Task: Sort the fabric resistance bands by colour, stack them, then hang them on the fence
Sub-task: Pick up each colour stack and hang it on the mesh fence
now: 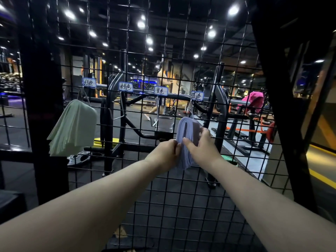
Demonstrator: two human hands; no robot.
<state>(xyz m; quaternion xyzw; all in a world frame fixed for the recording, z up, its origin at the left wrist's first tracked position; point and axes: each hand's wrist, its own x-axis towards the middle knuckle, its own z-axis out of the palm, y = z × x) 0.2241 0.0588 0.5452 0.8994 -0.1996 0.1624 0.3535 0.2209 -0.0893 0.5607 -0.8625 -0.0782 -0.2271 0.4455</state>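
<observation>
**As the pale stack meets the fence**

While my left hand [163,153] pinches the left edge of the pale lilac stack [187,128] and my right hand [200,148] wraps its right side, thumb across the front, both hands are close together and closed firmly on the bands. The stack is held upright against the fence [181,197], right of centre. Its folded top sits just below and a little left of the blue label [197,96]. Far to the left, the green stack [72,128] already hangs under the green label [89,82]. No stack hangs under the pink label [125,86] or the purple label [161,90].

I judge the step in hand to be hooking this stack on. In this dim light I cannot say for certain whether the bands are lilac or pale blue, so I should check the colour against the label before committing. To do it well, I would squeeze all the layers so none slips out. I would lift the loop end above the hook, which I think is the thin piece under the blue label, and thread every band over it. Then I would ease my grip from the bottom first, so the stack drapes evenly as the green one does.
</observation>
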